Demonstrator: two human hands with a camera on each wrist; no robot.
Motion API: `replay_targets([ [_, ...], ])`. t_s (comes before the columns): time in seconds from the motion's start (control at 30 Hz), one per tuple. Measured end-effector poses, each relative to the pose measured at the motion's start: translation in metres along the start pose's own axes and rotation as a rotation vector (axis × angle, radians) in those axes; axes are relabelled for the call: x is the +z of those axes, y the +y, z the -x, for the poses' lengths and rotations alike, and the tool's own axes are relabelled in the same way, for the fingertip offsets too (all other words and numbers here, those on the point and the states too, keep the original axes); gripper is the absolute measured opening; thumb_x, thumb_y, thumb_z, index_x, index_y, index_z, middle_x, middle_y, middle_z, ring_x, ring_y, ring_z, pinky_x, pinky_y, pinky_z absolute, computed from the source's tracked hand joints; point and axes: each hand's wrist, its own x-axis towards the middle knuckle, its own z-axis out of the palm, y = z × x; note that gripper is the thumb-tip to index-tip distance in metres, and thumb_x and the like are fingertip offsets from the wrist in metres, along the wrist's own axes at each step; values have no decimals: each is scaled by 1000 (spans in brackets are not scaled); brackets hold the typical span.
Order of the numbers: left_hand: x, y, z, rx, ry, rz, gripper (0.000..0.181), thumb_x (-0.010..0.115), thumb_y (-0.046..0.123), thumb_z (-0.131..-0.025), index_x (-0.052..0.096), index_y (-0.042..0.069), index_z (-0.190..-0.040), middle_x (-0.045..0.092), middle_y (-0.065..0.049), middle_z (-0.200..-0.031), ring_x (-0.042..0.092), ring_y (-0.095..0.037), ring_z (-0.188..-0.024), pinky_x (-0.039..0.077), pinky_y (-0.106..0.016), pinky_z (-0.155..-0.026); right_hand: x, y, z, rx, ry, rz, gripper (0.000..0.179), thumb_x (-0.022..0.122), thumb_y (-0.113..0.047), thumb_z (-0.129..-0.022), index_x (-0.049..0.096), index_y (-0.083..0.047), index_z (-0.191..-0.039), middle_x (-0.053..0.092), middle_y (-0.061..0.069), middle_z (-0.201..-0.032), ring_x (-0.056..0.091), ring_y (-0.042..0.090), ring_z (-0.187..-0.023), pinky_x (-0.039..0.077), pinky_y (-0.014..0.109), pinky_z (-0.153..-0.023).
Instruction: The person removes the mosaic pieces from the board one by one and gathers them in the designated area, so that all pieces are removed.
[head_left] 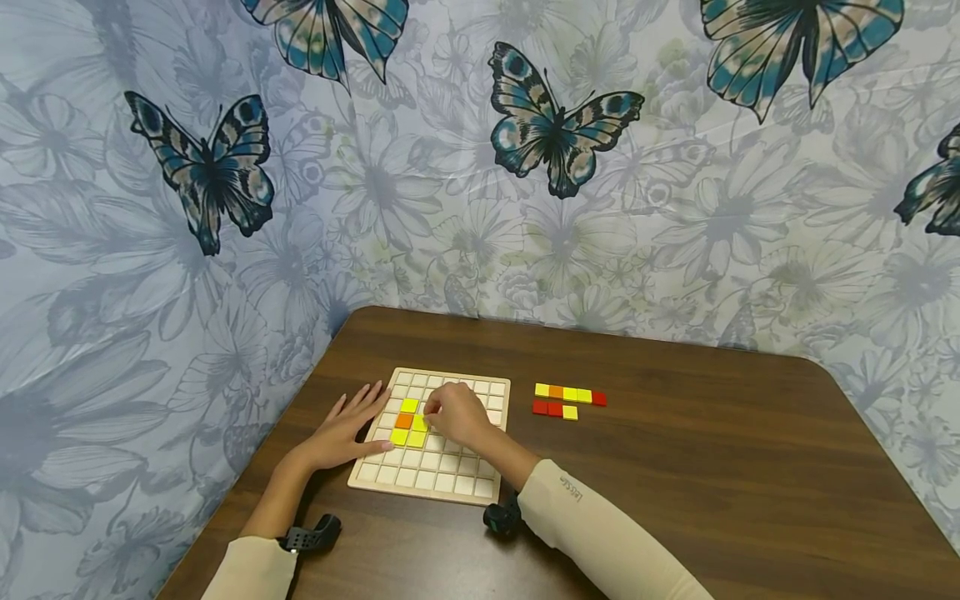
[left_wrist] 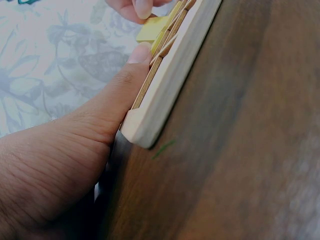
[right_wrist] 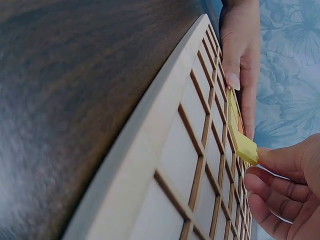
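Note:
A pale wooden grid board (head_left: 444,482) lies on the table beneath both hands. My right hand (head_left: 456,413) pinches a yellow square tile (right_wrist: 246,150) between thumb and fingers, tilted over the grid. Close beside it in the grid are an orange tile (head_left: 404,421) and several yellow tiles (head_left: 399,437). My left hand (head_left: 341,435) rests along the board's left side with its fingers spread and straight. The left thumb (left_wrist: 137,57) lies over the edge, its tip near the yellow tiles.
Right of the board, loose tiles sit in two rows on the brown table (head_left: 675,467): yellow, orange and red (head_left: 599,399) ones behind, red (head_left: 540,407) and yellow (head_left: 570,412) ones in front. A butterfly-patterned wall covering (head_left: 637,275) stands behind the table and to its left.

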Motion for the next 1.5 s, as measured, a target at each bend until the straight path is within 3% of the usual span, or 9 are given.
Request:
replay_targets([
  [0.47, 1, -1, -1, 6, -6, 10, 94, 70, 49, -93, 22, 8, -163, 13, -21, -167, 7, -45, -153, -3, -72, -114, -2, -4, 4, -2, 24, -58, 9, 79, -3, -87, 80, -9, -81, 73, -5, -76, 59, 1, -64, 48, 15, -59],
  [0.93, 0, 1, -1, 10, -2, 1, 94, 70, 49, -93, 22, 6, -162, 14, -23, -167, 7, -47, -153, -2, -73, -114, -20, 7, 21, -50, 47, -142, 6, 77, -5, -90, 81, -8, -88, 74, -4, -80, 59, 3, -68, 49, 19, -64],
  [1.5, 0, 0, -1, 29, 8, 2, 94, 70, 48, -94, 22, 4, -162, 14, -23, -167, 7, -48, -152, -2, -72, -114, -47, 25, 45, -31, 97, -206, 7, 79, -3, -87, 81, -9, -86, 75, -2, -81, 60, 6, -69, 52, 23, -65],
])
